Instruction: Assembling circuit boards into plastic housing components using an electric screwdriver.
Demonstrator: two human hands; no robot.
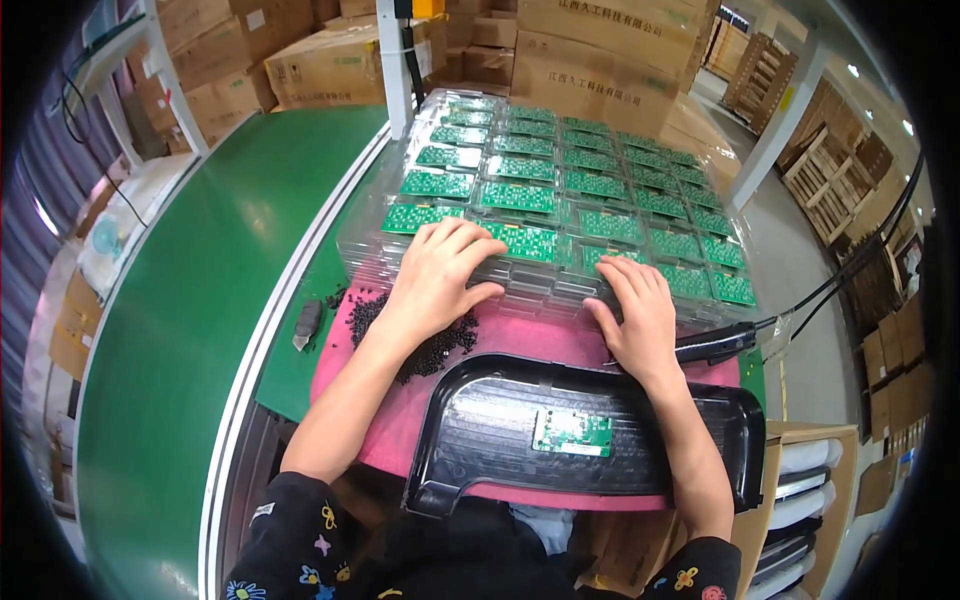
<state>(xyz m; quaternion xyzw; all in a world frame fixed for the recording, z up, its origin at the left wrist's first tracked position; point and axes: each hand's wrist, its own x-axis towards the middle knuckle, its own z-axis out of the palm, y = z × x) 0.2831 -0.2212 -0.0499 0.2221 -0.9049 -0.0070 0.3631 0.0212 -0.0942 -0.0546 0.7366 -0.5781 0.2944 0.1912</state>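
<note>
A wide stack of clear plastic trays (540,278) holds rows of green circuit boards (517,196). My left hand (440,275) rests at the front edge of the stack, fingers over the top beside a front-row board, thumb held apart. Further right, my right hand (640,315) touches the same edge with its fingers stretched out and thumb spread. Neither hand visibly lifts anything. Below my hands lies a black plastic housing (490,410), shaped like a shallow tray, with a single green circuit board (573,433) inside. My right forearm crosses over the housing.
Small black parts (430,355) lie heaped on the pink mat (385,435). A black corded tool (715,343) lies by my right wrist. Left of the bench runs a green conveyor belt (170,350). Cardboard boxes (600,90) are stacked behind the trays; an open carton (845,480) stands lower right.
</note>
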